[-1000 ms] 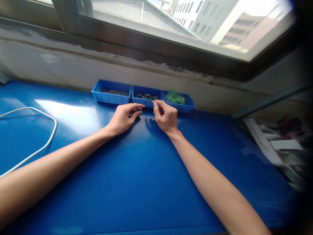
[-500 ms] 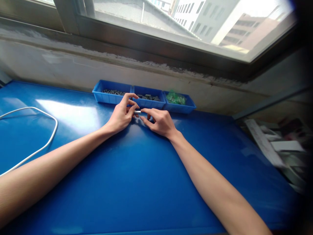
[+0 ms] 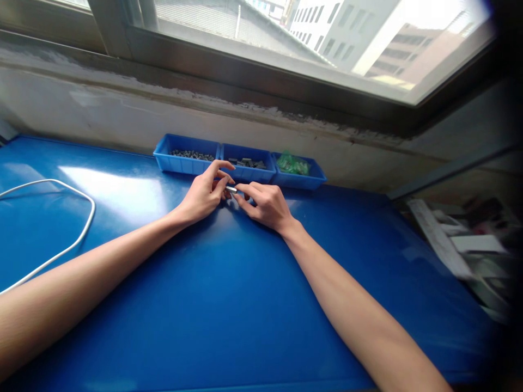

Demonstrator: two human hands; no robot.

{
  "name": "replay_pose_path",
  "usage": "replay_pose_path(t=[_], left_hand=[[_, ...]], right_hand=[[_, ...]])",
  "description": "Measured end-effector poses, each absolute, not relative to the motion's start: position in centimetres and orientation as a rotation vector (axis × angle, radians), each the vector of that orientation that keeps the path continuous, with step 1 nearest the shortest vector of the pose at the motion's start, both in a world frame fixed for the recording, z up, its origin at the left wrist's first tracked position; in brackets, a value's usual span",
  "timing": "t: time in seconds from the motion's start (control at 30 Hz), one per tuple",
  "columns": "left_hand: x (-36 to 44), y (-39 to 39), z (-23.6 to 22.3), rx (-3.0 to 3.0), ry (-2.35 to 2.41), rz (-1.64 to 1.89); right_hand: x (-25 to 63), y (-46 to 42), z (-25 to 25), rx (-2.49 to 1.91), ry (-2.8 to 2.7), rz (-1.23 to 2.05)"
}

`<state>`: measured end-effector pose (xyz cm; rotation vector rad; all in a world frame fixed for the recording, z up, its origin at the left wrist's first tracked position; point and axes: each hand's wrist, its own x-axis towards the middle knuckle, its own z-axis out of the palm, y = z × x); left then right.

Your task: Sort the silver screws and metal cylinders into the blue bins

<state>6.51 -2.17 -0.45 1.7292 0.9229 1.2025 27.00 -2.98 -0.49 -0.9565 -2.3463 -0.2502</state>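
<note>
While our left hand [image 3: 204, 191] pinches a small metal piece [image 3: 231, 189] on the near side of the middle blue bin [image 3: 251, 173], we see, in the head view, our right hand [image 3: 265, 206] with thumb and forefinger at its other end; we cannot tell whether they grip it. So little shows between the fingertips that a sideways push or loosened pinch could drop it onto the blue table [image 3: 229, 294].

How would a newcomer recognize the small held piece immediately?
On the blue table, find the middle blue bin of three. In front of it, the left hand grips a slim silvery bar. Unlike the pieces lying in that bin, it is held, pointing at the right hand.
</note>
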Motion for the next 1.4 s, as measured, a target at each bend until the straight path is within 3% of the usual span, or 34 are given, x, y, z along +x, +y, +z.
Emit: replay_pose_path(t=[0.37, 1.1, 1.4], left_hand=[[6.7, -2.7, 0.0, 1.802, 0.975, 1.076], [6.4, -3.0, 0.6, 1.717, 1.225, 1.312], [6.2, -2.5, -0.1, 1.890, 1.236, 1.076]], right_hand=[[27.6, -1.7, 0.0, -1.313, -1.519, -0.329], [27.9, -1.6, -0.2, -1.508, -1.772, 0.051], [27.5, -2.2, -0.3, -1.338, -1.879, -0.397]])
